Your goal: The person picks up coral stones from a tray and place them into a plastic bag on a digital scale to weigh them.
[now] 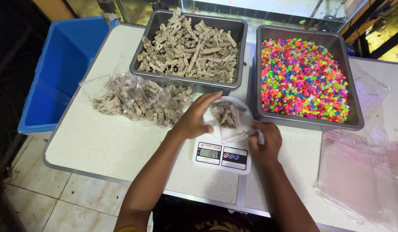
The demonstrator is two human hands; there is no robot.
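At frame centre, the left hand and right hand both grip a clear bag of coral pieces on a white scale.

Bare table is lying open left of the scale; two grey trays are blocking behind, filled bags and flat bags crowding the sides.

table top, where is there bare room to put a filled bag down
Bare speckled white table top lies in front of the pile of filled clear bags, left of the white digital scale. A narrower strip runs between the scale and the stack of empty clear bags. The back is crowded by the grey tray of beige porous pieces and the grey tray of neon pebbles.
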